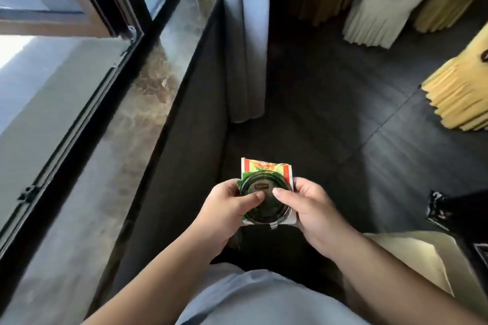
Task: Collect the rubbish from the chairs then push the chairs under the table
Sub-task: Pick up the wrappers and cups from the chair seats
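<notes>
Both hands hold a small bundle of rubbish in front of my body, over the dark floor. It is a round clear plastic lid point(265, 202) lying on top of a white, orange and green snack wrapper point(264, 166). My left hand point(227, 208) grips the left side with its thumb on the lid. My right hand point(309, 208) grips the right side, thumb also on the lid. Chairs in yellow and cream pleated covers point(459, 95) stand at the right and far right.
A window with a black frame point(87, 103) and a marbled sill point(148, 92) runs along the left. A grey curtain point(245, 34) hangs ahead. More covered chairs point(377, 8) stand at the top right. A cream covered seat point(412, 253) is close at my lower right.
</notes>
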